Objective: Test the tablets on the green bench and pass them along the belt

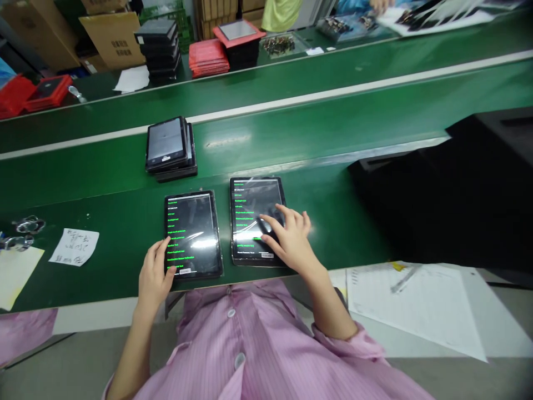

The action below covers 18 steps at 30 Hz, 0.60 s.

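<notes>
Two tablets lie flat side by side, their dark screens lit with lists of mostly green text. My left hand [156, 272] rests at the lower left edge of the left tablet [197, 233]. Its fingertips and thumb touch that edge, thumb apart from the fingers, not wrapped round it. Over the right tablet [250, 194], my right hand [291, 236] is spread, index finger and thumb reaching toward the screen. Whether those fingertips press the glass I cannot tell. Behind the left tablet stands a small stack of tablets [166, 141] with dark screens.
The green bench [316, 222] has a handwritten note [75, 247] at left and a large black box-like thing [449, 189] at right. Printed sheets [412, 311] lie below its front edge. Across the belt are red cases [208, 58], stacked black devices [158, 50] and another person's hand [381, 5].
</notes>
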Tool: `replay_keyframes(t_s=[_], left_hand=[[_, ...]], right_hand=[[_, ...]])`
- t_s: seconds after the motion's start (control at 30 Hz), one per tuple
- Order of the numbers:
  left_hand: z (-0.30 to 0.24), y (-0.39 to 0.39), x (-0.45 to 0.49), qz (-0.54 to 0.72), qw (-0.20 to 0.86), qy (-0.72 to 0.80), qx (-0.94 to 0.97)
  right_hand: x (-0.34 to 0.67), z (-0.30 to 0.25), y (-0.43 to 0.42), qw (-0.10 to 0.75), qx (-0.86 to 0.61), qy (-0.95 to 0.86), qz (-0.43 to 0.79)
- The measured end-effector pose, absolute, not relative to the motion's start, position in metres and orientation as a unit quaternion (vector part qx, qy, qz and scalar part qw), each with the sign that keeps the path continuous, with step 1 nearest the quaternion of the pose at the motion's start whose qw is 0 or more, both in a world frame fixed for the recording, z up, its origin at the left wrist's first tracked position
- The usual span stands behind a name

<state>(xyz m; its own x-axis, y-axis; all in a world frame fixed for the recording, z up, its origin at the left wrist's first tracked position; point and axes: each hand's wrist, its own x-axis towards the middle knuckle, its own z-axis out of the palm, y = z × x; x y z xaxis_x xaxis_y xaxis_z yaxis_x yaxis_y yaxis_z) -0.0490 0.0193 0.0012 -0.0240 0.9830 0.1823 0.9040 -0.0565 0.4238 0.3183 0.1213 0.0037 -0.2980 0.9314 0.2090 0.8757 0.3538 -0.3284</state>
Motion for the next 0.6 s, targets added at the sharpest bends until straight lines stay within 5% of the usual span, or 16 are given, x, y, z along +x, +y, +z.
replay_keyframes(t_s=[0.33, 0.6], left_hand=[[0.003, 0.026, -0.048, 0.147, 0.062, 0.699, 0.698], [0.011, 0.038, -0.051, 0.195, 0.059, 0.691, 0.694]], right_hand=[[0.304, 0.006, 0.131, 0.123, -0.555, -0.821, 0.047], [0.341, -0.017, 0.16, 0.251, -0.599, -0.744, 0.157]])
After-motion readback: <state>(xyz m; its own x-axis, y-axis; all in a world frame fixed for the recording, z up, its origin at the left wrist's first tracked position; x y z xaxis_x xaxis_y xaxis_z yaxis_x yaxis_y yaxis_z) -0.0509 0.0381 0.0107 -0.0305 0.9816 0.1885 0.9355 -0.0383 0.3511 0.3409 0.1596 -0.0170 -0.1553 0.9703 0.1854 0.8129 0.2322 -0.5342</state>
